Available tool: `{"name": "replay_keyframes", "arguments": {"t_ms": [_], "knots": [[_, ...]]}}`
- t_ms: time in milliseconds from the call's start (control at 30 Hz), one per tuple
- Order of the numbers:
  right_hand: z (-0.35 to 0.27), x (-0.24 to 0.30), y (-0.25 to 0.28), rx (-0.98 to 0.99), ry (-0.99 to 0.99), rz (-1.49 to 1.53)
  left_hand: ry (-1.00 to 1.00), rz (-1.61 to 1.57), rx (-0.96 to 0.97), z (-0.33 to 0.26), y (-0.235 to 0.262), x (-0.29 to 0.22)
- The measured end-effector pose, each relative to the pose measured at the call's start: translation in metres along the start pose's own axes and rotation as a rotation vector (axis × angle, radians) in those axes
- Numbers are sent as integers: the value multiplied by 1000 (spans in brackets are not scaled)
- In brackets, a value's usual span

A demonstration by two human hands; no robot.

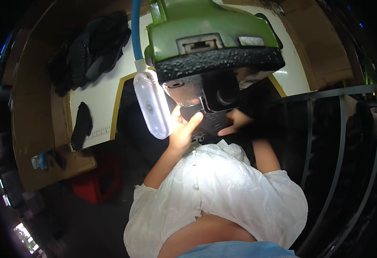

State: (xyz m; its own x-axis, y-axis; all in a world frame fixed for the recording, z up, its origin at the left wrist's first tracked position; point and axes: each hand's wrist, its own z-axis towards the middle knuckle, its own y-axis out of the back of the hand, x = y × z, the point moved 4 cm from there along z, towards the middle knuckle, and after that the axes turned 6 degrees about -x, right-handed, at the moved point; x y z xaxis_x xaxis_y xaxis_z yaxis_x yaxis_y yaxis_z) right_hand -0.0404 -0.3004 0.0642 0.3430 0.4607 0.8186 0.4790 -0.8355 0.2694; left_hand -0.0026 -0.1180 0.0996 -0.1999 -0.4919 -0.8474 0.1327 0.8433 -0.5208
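Note:
My left hand (183,130) is closed on the left side of a dark, textured piece of material (214,123), its thumb lying across the piece. At the right edge of the same piece, the fingers and thumb of my right hand (236,121) grip it. A blurred black shape (261,130) hides part of my right wrist. Both hands are just below the head of a green and black machine (210,32), which looks like an industrial sewing machine. Its underside hides the far part of the piece, and any needle is out of sight.
A lit oval lamp (152,105) on a blue arm (136,30) hangs close to my left hand. Black pieces (91,49) lie piled on the white tabletop (104,92), with one (82,124) apart. Cardboard walls border it. A red stool (96,187) and metal rails (339,142) flank me.

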Motion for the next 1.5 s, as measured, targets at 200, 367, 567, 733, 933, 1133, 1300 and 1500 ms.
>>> {"name": "replay_keyframes", "arguments": {"t_ms": [200, 367, 567, 733, 933, 1133, 1300, 1500], "knots": [[-20, -2, 52, -433, 432, 571, -99, 380, -18, 1, 42, 6], [-10, 37, 40, -448, 468, 597, -149, 390, -79, -3, 89, 6], [-7, 92, 12, -481, 628, 309, -81, 355, 20, -7, 113, -13], [11, 98, -6, -517, 657, 285, 112, 690, 171, -7, 123, 24], [19, 102, -13, -489, 641, 98, 153, 1100, 562, -23, 51, 72], [-26, 113, 66, -1176, 557, -194, -179, 983, 182, -1, 63, 35], [5, 107, 117, -1387, 805, -298, -332, 1040, -46, 38, 129, 3], [38, 55, 87, -1156, 709, -436, -618, 1486, -545, 61, 172, -96]]}}
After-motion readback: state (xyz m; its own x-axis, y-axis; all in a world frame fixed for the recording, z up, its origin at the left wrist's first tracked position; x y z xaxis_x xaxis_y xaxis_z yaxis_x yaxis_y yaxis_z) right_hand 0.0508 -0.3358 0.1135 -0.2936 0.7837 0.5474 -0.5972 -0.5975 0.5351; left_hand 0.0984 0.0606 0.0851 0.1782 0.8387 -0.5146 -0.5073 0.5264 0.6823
